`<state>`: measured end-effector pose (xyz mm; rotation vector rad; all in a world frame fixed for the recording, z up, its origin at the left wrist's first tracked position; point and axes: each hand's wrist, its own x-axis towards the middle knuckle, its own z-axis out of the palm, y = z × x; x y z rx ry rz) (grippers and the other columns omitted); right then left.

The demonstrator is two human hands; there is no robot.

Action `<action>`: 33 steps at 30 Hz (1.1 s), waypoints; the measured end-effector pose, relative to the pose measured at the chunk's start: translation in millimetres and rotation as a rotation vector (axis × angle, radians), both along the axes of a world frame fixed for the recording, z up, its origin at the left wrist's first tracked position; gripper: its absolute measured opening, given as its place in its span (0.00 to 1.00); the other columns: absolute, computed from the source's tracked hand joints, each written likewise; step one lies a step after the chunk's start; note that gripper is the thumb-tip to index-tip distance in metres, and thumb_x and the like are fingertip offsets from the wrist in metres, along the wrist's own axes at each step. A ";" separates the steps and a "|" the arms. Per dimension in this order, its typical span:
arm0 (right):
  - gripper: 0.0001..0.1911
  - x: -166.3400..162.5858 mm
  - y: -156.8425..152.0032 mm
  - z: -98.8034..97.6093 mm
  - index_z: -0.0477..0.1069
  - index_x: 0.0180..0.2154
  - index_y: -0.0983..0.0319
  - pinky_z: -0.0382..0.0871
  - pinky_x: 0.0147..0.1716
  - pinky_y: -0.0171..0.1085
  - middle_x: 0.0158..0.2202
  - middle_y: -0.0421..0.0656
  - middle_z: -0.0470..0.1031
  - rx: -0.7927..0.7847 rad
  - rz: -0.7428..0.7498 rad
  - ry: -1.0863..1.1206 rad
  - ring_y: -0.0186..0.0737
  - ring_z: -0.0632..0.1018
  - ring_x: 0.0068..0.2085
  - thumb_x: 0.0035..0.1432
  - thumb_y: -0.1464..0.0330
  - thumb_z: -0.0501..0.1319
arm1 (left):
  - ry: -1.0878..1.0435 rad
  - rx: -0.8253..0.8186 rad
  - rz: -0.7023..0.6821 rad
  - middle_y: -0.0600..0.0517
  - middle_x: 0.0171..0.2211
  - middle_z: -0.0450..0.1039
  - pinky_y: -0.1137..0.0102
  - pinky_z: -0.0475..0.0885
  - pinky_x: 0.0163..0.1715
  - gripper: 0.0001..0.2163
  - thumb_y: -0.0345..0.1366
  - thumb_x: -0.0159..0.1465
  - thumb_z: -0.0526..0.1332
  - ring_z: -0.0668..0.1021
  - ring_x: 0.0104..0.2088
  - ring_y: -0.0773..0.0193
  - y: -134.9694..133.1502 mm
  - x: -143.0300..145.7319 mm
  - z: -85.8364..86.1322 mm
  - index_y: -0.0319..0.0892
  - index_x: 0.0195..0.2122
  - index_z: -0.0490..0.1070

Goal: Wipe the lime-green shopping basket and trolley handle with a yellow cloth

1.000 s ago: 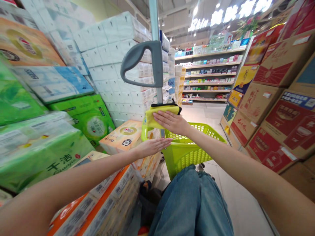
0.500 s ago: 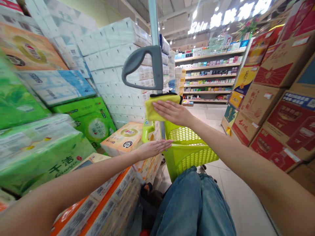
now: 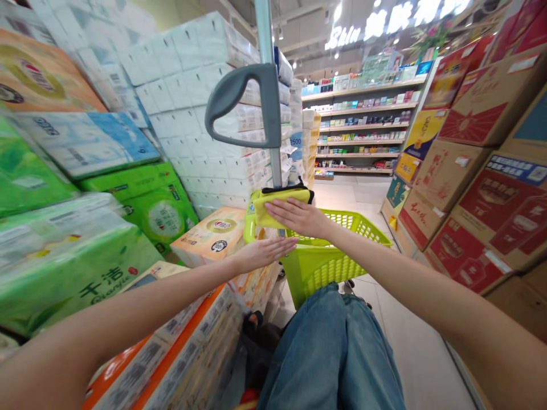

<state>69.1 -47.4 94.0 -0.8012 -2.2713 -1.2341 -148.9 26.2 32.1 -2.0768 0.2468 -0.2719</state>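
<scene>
A yellow cloth with a black edge lies across the grey pole of a shopping basket cart. My right hand keeps hold of this cloth, its long fingers stretched flat over the front and pressed toward the pole; the thumb is hidden. Just below, my left hand is open, fingers straight and together, pointing right, with nothing seen in it. Its fingertips are by the lower pole and the rim of the yellow-green basket. Above both hands, a grey loop handle sits on the pole.
Packs of tissue paper are piled along the left, with stacked white packs behind. Cardboard cartons line the right side. Shelves of small goods stand at the back. My jeans-clad knees are close to the basket.
My right hand and the yellow cloth have slid down the pole, farther below the grey handle and nearer my left hand. The view has shifted slightly.
</scene>
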 end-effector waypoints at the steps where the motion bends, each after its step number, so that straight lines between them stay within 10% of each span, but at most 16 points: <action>1: 0.33 -0.7 -1.0 -9.8 0.43 0.70 0.62 0.51 0.69 0.38 0.68 0.42 0.59 -0.005 -0.007 -0.004 0.33 0.58 0.69 0.68 0.76 0.50 | -0.001 -0.029 -0.009 0.48 0.70 0.52 0.71 0.57 0.66 0.25 0.25 0.68 0.50 0.60 0.68 0.67 1.3 -0.1 -1.3 0.37 0.67 0.56; 7: 0.32 0.1 -4.2 -27.5 0.48 0.69 0.62 0.53 0.68 0.35 0.68 0.41 0.60 -0.009 -0.002 -0.063 0.31 0.60 0.68 0.67 0.76 0.51 | -0.022 -0.133 -0.036 0.47 0.67 0.59 0.73 0.61 0.63 0.27 0.24 0.66 0.51 0.66 0.65 0.69 6.9 -0.7 -6.7 0.39 0.67 0.56; 18: 0.32 -0.9 8.7 92.2 0.40 0.71 0.59 0.54 0.69 0.48 0.70 0.42 0.55 0.058 0.018 0.057 0.38 0.55 0.70 0.69 0.78 0.43 | -0.037 0.096 -0.008 0.50 0.71 0.47 0.72 0.54 0.68 0.26 0.26 0.69 0.48 0.56 0.69 0.69 -0.9 0.5 3.1 0.38 0.68 0.54; 33: 0.32 -3.2 1.8 -23.6 0.50 0.69 0.61 0.54 0.68 0.40 0.67 0.42 0.62 0.067 -0.055 0.031 0.36 0.61 0.68 0.67 0.75 0.51 | -0.013 -0.068 -0.031 0.51 0.69 0.56 0.72 0.54 0.68 0.25 0.26 0.68 0.49 0.60 0.68 0.69 6.3 1.4 -4.6 0.40 0.67 0.58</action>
